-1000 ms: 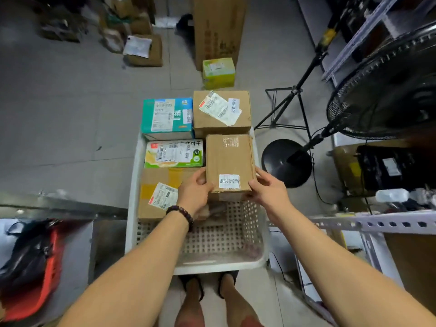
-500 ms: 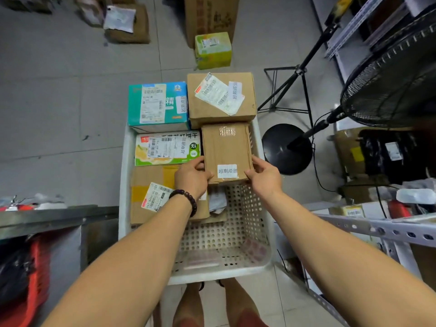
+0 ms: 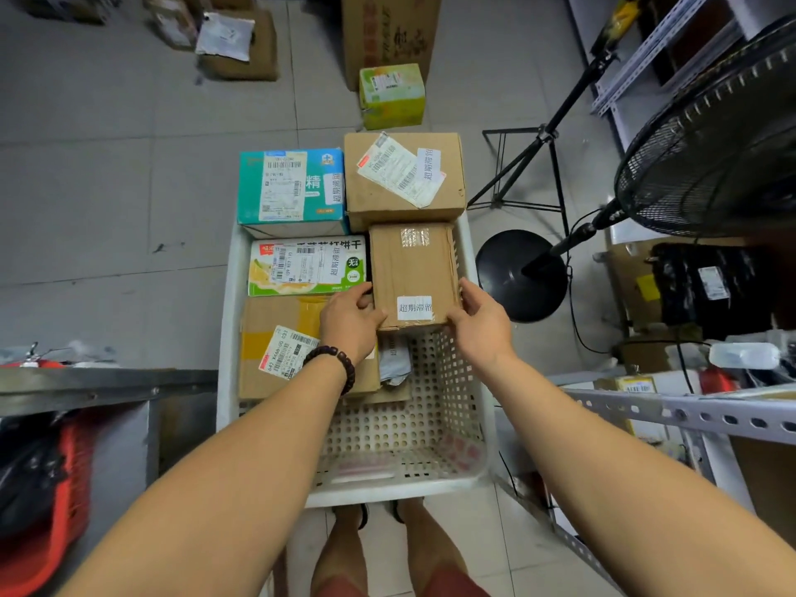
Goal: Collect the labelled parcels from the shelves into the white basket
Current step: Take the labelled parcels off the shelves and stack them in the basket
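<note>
A white perforated basket [image 3: 413,463] stands on the floor in front of my feet. Between both hands sits a small brown cardboard parcel [image 3: 413,269] with a white label, over the basket's right side. My left hand [image 3: 351,323] grips its near left corner and my right hand [image 3: 478,325] grips its near right corner. Packed in the basket are a teal box [image 3: 290,191], a larger brown box [image 3: 402,176], a green-and-white carton [image 3: 306,267], a taped brown box [image 3: 280,346] and a grey bag [image 3: 394,361].
A black floor fan [image 3: 706,152] with a round base [image 3: 519,273] stands right of the basket, a tripod [image 3: 532,165] behind it. Metal shelving [image 3: 689,413] lies at the right, a red crate [image 3: 51,510] at the left. Several parcels and a yellow-green box [image 3: 392,96] lie on the floor beyond.
The small brown parcel has gone down a little between my hands, settling on the basket's right side next to the green carton. Both hands stay at its near corners.
</note>
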